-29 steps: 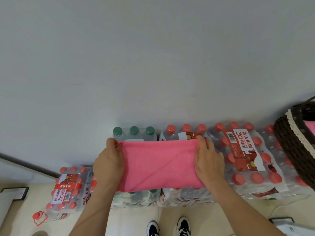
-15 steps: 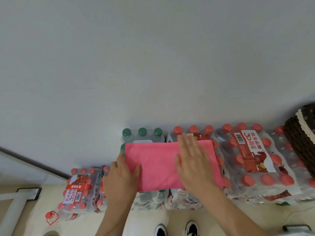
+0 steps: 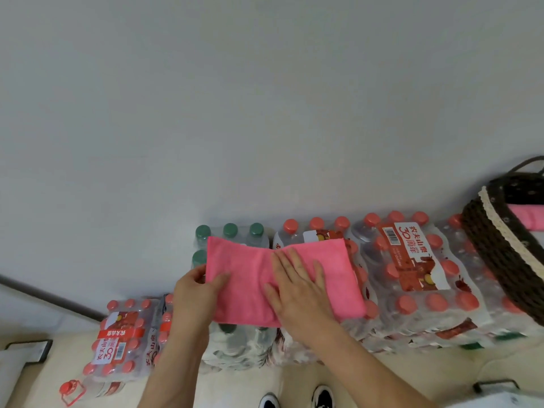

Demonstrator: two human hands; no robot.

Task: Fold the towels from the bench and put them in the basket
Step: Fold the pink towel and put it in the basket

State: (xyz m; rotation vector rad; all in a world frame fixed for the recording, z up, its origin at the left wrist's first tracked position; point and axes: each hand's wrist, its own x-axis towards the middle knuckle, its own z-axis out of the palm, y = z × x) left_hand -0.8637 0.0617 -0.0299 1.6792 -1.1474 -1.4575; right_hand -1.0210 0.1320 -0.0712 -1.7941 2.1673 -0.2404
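Note:
A folded pink towel (image 3: pixel 250 269) lies flat on top of shrink-wrapped packs of water bottles (image 3: pixel 412 278) that serve as the bench. My left hand (image 3: pixel 195 293) pinches the towel's left edge, thumb on top. My right hand (image 3: pixel 300 284) rests flat on the middle of the towel, fingers spread and palm down. At the far right stands a dark woven basket (image 3: pixel 494 248) with a cream trim; another pink towel (image 3: pixel 530 217) lies inside it.
A grey wall rises right behind the bottle packs. A lower pack of red-capped bottles (image 3: pixel 117 340) sits on the floor at the left, with a loose bottle beside it. My shoes (image 3: pixel 297 397) show at the bottom edge. Metal frame pieces lie at both lower corners.
One second ago both hands held the towel's far corners. My right hand then laid flat on the towel and slid to its middle; my left hand moved to the left edge. The view shifted left.

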